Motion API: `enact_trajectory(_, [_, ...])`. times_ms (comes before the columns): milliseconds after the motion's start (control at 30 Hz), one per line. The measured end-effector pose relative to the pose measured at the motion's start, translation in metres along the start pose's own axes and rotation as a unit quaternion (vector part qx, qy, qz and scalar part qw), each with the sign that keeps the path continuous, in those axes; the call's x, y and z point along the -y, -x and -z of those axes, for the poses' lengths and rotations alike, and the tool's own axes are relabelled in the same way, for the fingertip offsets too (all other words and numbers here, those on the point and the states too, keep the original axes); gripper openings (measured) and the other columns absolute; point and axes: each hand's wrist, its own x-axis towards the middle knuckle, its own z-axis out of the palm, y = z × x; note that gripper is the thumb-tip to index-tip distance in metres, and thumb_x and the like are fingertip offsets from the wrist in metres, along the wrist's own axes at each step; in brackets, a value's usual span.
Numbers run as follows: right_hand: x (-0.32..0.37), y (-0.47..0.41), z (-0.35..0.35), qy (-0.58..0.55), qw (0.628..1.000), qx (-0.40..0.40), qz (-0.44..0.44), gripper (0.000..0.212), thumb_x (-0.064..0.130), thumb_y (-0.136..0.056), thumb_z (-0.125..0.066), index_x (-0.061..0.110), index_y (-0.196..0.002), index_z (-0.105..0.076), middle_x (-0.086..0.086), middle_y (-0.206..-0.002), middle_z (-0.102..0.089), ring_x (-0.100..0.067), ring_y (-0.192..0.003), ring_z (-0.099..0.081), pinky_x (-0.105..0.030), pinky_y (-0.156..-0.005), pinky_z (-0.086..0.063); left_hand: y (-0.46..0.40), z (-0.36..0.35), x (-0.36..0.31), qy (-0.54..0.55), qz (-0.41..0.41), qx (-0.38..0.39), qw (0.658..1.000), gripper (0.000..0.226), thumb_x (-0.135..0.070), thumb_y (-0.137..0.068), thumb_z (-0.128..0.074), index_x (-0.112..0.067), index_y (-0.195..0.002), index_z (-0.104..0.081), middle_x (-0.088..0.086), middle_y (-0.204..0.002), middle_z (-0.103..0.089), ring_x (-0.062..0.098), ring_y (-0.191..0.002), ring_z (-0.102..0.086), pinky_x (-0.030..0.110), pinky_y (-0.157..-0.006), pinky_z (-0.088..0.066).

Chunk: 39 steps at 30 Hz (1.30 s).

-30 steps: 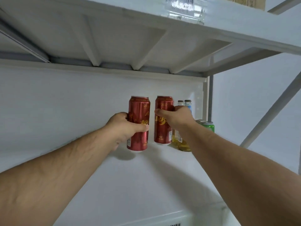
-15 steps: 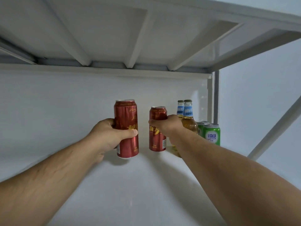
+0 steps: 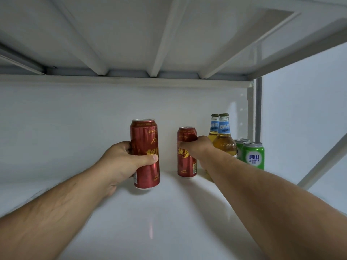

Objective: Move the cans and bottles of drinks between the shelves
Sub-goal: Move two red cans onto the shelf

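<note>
Both hands grip smooth cylindrical red cans [image 3: 145, 152].

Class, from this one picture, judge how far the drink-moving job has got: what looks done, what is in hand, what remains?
Looks done: two bottles and two green cans already stand at the shelf's right end. In hand: the left hand grips one red can, the right hand another red can, both low over the shelf. Left: setting both down and letting go; other shelves are unseen.

White back wall [image 3: 75, 119]; grey upright post [image 3: 258, 109]; diagonal white brace [image 3: 323, 162]
</note>
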Motion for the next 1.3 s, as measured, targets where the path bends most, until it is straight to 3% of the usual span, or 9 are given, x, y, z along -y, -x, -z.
enact_trajectory(133, [-0.001, -0.002, 0.000, 0.001, 1.000, 0.003, 0.002, 0.052, 0.044, -0.076, -0.081, 0.016, -0.113, -0.058, -0.004, -0.097, -0.066, -0.023, -0.088, -0.063, -0.035, -0.072, -0.049, 0.000, -0.001, 0.002, -0.001, 0.002, 0.000, 1.000, 0.034, -0.022, -0.070, -0.092, -0.023, -0.101, -0.078, -0.002, -0.093, -0.082, 0.021, -0.090, -0.078, 0.039, -0.083, -0.059])
enact_trajectory(333, [-0.001, 0.003, 0.001, 0.007, 1.000, 0.001, 0.011, 0.042, 0.045, -0.077, -0.080, 0.019, -0.098, -0.055, 0.000, -0.083, -0.062, -0.014, -0.068, -0.056, -0.031, -0.066, -0.045, 0.002, -0.004, 0.003, -0.008, 0.013, 0.001, 1.000, 0.034, -0.021, -0.070, -0.092, -0.022, -0.101, -0.078, -0.002, -0.093, -0.081, 0.023, -0.091, -0.077, 0.044, -0.089, -0.059])
enact_trajectory(533, [0.006, 0.025, 0.006, 0.046, 0.998, 0.034, 0.017, 0.041, 0.038, -0.084, -0.075, 0.016, -0.110, -0.051, -0.003, -0.090, -0.060, -0.023, -0.088, -0.060, -0.034, -0.074, -0.046, 0.007, -0.011, 0.000, -0.007, 0.016, 0.005, 1.000, 0.033, -0.019, -0.071, -0.092, -0.021, -0.101, -0.078, -0.001, -0.092, -0.082, 0.022, -0.089, -0.078, 0.036, -0.078, -0.058])
enact_trajectory(667, [0.012, 0.047, 0.023, 0.095, 0.994, 0.056, 0.027, 0.034, 0.029, -0.089, -0.071, 0.013, -0.109, -0.049, -0.005, -0.094, -0.059, -0.023, -0.089, -0.057, -0.033, -0.074, -0.045, 0.006, -0.021, -0.010, -0.017, 0.017, 0.009, 1.000, 0.036, -0.020, -0.070, -0.093, -0.023, -0.102, -0.076, -0.001, -0.095, -0.080, 0.019, -0.089, -0.077, 0.034, -0.074, -0.058])
enact_trajectory(800, [0.011, 0.067, 0.049, 0.144, 0.987, 0.063, 0.037, 0.031, 0.029, -0.091, -0.069, 0.016, -0.104, -0.044, -0.002, -0.092, -0.058, -0.013, -0.074, -0.052, -0.025, -0.060, -0.042, 0.001, -0.039, -0.024, -0.014, 0.013, 0.025, 1.000, 0.038, -0.019, -0.070, -0.094, -0.024, -0.102, -0.073, -0.001, -0.096, -0.079, 0.017, -0.085, -0.077, 0.034, -0.075, -0.059])
enact_trajectory(900, [0.008, 0.079, 0.064, 0.144, 0.986, 0.069, 0.038, 0.032, 0.026, -0.088, -0.072, 0.011, -0.105, -0.049, -0.001, -0.087, -0.053, -0.012, -0.074, -0.049, -0.024, -0.054, -0.036, -0.005, -0.060, -0.029, -0.012, 0.017, 0.036, 0.999, 0.035, -0.018, -0.072, -0.093, -0.023, -0.099, -0.073, 0.000, -0.095, -0.079, 0.016, -0.084, -0.077, 0.033, -0.073, -0.060])
enact_trajectory(1067, [0.005, 0.090, 0.079, 0.147, 0.983, 0.090, 0.065, 0.024, 0.021, -0.086, -0.071, 0.011, -0.103, -0.058, -0.007, -0.092, -0.057, -0.018, -0.081, -0.055, -0.028, -0.064, -0.045, -0.013, -0.096, -0.025, -0.038, 0.022, 0.044, 0.998, 0.037, -0.021, -0.070, -0.093, -0.022, -0.100, -0.073, 0.000, -0.099, -0.078, 0.016, -0.088, -0.074, 0.029, -0.071, -0.056])
enact_trajectory(1167, [0.001, 0.091, 0.082, 0.150, 0.981, 0.094, 0.074, 0.033, 0.024, -0.086, -0.074, 0.008, -0.108, -0.055, -0.008, -0.100, -0.059, -0.022, -0.094, -0.057, -0.035, -0.083, -0.049, -0.018, -0.112, -0.021, -0.043, 0.030, 0.047, 0.998, 0.043, -0.020, -0.067, -0.096, -0.021, -0.103, -0.073, 0.002, -0.101, -0.078, 0.021, -0.093, -0.075, 0.038, -0.086, -0.061])
enact_trajectory(1300, [-0.003, 0.092, 0.086, 0.145, 0.981, 0.100, 0.080, 0.034, 0.024, -0.086, -0.074, 0.010, -0.113, -0.058, -0.007, -0.097, -0.058, -0.020, -0.090, -0.057, -0.032, -0.077, -0.049, -0.022, -0.125, -0.018, -0.053, 0.039, 0.039, 0.997, 0.053, -0.028, -0.064, -0.098, -0.020, -0.110, -0.073, 0.002, -0.105, -0.077, 0.023, -0.099, -0.073, 0.044, -0.094, -0.059])
